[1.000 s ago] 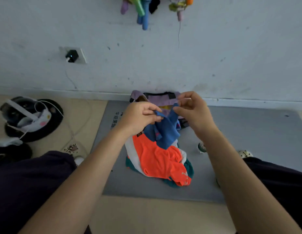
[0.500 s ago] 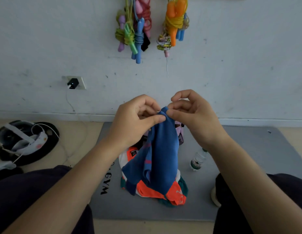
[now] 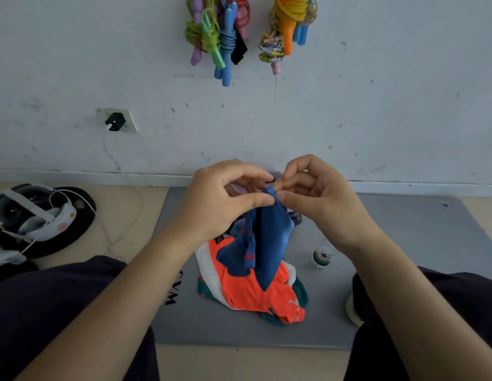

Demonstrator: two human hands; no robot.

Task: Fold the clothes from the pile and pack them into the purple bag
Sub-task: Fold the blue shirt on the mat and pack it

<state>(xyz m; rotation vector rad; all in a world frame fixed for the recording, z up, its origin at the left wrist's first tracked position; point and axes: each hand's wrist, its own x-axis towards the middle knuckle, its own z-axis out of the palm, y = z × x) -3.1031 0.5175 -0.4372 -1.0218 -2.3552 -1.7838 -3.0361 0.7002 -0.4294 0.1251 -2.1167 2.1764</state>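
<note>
A blue garment (image 3: pixel 268 243) hangs in the air above the clothes pile. My left hand (image 3: pixel 222 200) and my right hand (image 3: pixel 319 198) both pinch its top edge, thumbs and forefingers meeting at the same spot. Below it lies the pile (image 3: pixel 253 290): an orange piece on top, white and teal cloth under it, on a grey mat (image 3: pixel 404 243). The purple bag (image 3: pixel 294 215) is behind the hands and the blue garment; only small purple bits show.
A small plastic water bottle (image 3: pixel 321 254) lies on the mat right of the pile. Black round objects with a white headset and cable (image 3: pixel 38 218) sit on the floor at left. Skipping ropes (image 3: pixel 220 37) hang on the wall. My dark-trousered legs flank the mat.
Both hands lifted the blue garment up off the pile, and it now hangs longer. The view tilted upward, showing more wall and the ropes.
</note>
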